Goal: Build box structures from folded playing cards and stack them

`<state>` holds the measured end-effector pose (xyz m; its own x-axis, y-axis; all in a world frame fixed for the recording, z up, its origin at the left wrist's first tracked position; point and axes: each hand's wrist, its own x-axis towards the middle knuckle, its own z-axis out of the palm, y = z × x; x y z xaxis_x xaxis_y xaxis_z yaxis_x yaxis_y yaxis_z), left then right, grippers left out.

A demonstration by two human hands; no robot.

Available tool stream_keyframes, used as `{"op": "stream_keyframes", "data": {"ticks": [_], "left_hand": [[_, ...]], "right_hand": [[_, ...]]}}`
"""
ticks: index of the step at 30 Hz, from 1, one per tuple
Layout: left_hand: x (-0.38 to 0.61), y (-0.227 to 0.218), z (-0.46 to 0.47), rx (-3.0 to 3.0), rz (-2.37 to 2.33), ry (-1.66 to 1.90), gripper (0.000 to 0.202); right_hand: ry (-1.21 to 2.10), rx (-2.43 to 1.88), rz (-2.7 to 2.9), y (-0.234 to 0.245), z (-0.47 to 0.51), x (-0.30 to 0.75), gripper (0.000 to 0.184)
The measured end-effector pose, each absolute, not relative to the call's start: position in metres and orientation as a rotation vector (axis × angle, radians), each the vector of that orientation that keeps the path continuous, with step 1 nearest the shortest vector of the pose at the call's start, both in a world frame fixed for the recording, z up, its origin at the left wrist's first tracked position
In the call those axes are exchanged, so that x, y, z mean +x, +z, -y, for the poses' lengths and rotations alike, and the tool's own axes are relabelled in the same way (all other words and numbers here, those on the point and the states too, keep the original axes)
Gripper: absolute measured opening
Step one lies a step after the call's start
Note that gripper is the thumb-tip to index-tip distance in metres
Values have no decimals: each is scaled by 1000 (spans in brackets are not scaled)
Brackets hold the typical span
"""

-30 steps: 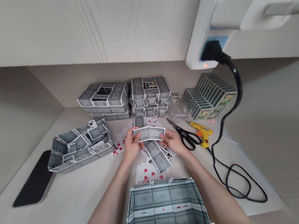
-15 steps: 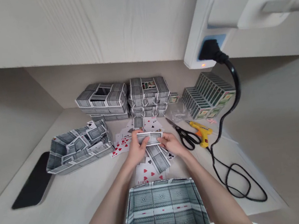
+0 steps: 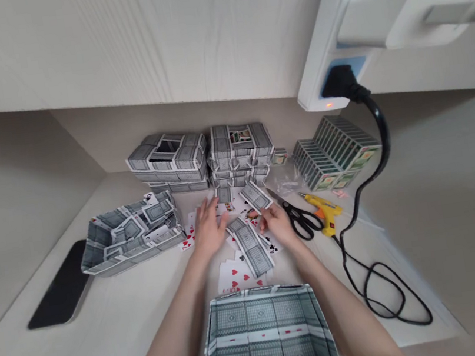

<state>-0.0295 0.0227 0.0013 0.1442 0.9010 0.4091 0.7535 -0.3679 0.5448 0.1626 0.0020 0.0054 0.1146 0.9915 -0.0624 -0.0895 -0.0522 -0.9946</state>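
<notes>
My left hand (image 3: pixel 208 231) lies flat with fingers stretched over the loose playing cards (image 3: pixel 233 271) scattered on the desk. My right hand (image 3: pixel 276 223) pinches the near end of a strip of joined grey-backed cards (image 3: pixel 256 196), which points up and away. Another grey-backed card strip (image 3: pixel 251 246) lies between the two hands. A box made of cards (image 3: pixel 266 340) stands at the near edge between my forearms.
A card tray (image 3: pixel 130 234) sits at left beside a black phone (image 3: pixel 59 285). Two stacks of card boxes (image 3: pixel 203 158) stand at the back, card packs (image 3: pixel 332 152) at right. Scissors (image 3: pixel 297 216), a yellow glue gun (image 3: pixel 323 210) and its black cable (image 3: pixel 384 293) lie right.
The card strip was held level between both hands. My left hand has let go and spread flat on the loose cards; my right hand now holds the strip alone, turned away.
</notes>
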Motion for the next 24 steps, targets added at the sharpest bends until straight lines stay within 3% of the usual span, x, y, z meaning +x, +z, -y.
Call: {"op": "stream_keyframes", "data": {"ticks": [4,10,16,24], "left_hand": [[-22,1,-18,2424,-1658,778,52],[-20,4,-13,2482,-1637,699,46],[-23,10,-13,2422,-1504,829,35],[-30,13,-15,2152,-1737,1170,23]], "right_hand": [[1130,-1305,1023,-2,-5,160,22],[1147,-1339,1022,-8,-8,157,22],[1239,-1266,1008,-1,-8,163,18],[1474,-1101,908,13,-1,175,19]]}}
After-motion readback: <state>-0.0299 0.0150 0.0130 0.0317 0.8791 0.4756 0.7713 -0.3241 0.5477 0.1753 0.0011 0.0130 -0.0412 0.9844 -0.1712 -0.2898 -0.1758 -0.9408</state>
